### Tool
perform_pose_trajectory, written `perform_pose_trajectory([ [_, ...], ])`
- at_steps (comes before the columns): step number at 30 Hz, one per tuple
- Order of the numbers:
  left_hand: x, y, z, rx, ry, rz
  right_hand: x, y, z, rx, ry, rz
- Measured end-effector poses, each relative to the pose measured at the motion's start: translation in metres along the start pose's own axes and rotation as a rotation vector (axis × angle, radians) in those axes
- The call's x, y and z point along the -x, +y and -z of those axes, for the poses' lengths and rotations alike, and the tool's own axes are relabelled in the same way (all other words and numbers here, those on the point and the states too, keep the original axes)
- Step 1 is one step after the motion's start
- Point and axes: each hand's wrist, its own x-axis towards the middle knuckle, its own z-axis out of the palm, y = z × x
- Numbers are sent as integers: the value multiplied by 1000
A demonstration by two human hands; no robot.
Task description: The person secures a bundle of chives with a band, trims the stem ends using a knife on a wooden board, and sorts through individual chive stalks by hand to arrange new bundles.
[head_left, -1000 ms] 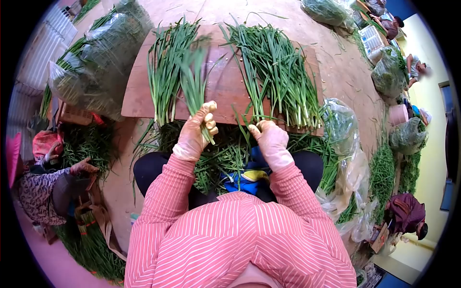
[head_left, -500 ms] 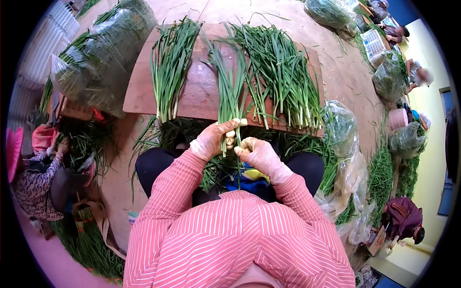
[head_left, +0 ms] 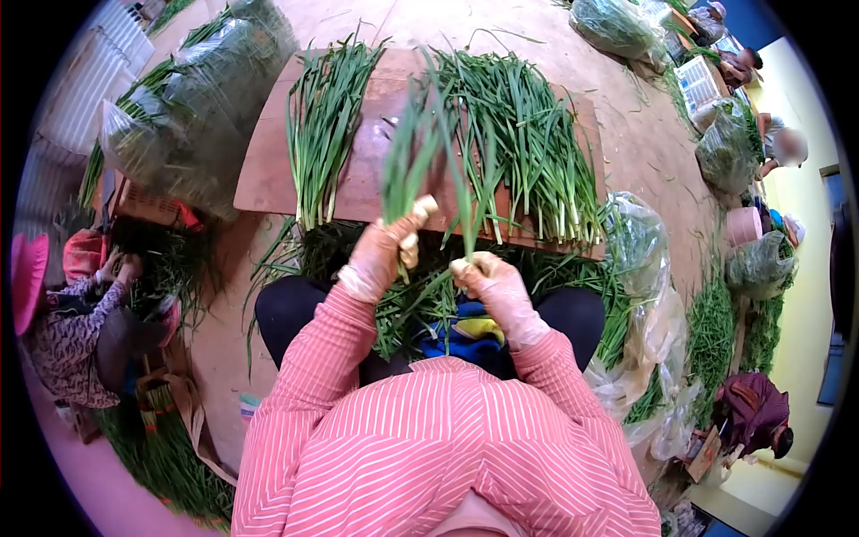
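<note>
My left hand point(head_left: 389, 246), with pale coverings on its fingertips and a thin clear glove, is closed round a small bunch of garlic chives point(head_left: 410, 170); their leaves point away from me and are blurred. To its right, my right hand point(head_left: 488, 282) pinches the lower end of a single chive stalk point(head_left: 468, 201), apart from the bunch. Beyond both hands lies a wooden board point(head_left: 376, 148). It bears a neat pile of chives point(head_left: 327, 134) on the left and a larger pile point(head_left: 523, 134) on the right, pale ends facing me.
Loose chives point(head_left: 394, 322) lie in my lap, below the board. Clear plastic sheeting point(head_left: 649, 295) spreads by my right knee. A large plastic-wrapped bundle of greens point(head_left: 197, 107) stands at the far left. A person in a pink hat point(head_left: 29, 282) sits at left; others work along the right.
My hands have moved apart. The left has shifted left with the bunch, and the right has drawn a single stalk away to the right.
</note>
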Motion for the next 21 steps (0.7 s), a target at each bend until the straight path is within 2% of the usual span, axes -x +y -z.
perform_pose_trajectory([
  [2, 4, 25, 10, 110, -55, -145, 9, 1, 7, -218, 85, 27],
  [3, 8, 39, 16, 171, -116, -211, 12, 1, 12, -330, 85, -32],
  [6, 22, 73, 38, 343, -392, -439, 15, 5, 11, -402, 66, 61],
  [7, 39, 84, 40, 384, -361, -468, 14, 7, 7, -400, 52, 57],
  [8, 48, 98, 44, 369, -543, -544, 12, 10, 3, -332, 24, 84],
  [9, 61, 106, 50, 410, -495, -612, 10, 13, -3, -266, -7, 110],
  [10, 73, 119, 52, 397, -657, -636, 9, 16, -11, -177, 2, 158],
  [11, 76, 125, 70, 311, -776, -764, 9, 14, -17, -136, -47, 180],
  [13, 108, 133, 67, 365, -614, -845, -1, 39, -33, -96, -140, 223],
  [14, 120, 138, 60, 340, -578, -852, -9, 56, -39, 26, -168, 354],
  [15, 130, 140, 52, 318, -543, -857, -13, 56, -42, 304, -199, 361],
  [16, 140, 139, 41, 315, -381, -888, -15, 54, -44, 450, -237, 345],
  [17, 138, 138, 44, 316, -383, -888, -18, 50, -47, 595, -271, 326],
  [18, 132, 134, 50, 340, -465, -870, -23, 50, -50, 597, -266, 325],
  [19, 125, 129, 54, 366, -551, -849, -29, 53, -52, 769, -286, 256],
  [20, 119, 124, 55, 402, -541, -807, -35, 57, -53, 940, -303, 179],
  [21, 114, 120, 49, 425, -582, -765, -45, 63, -53, 942, -289, 171],
])
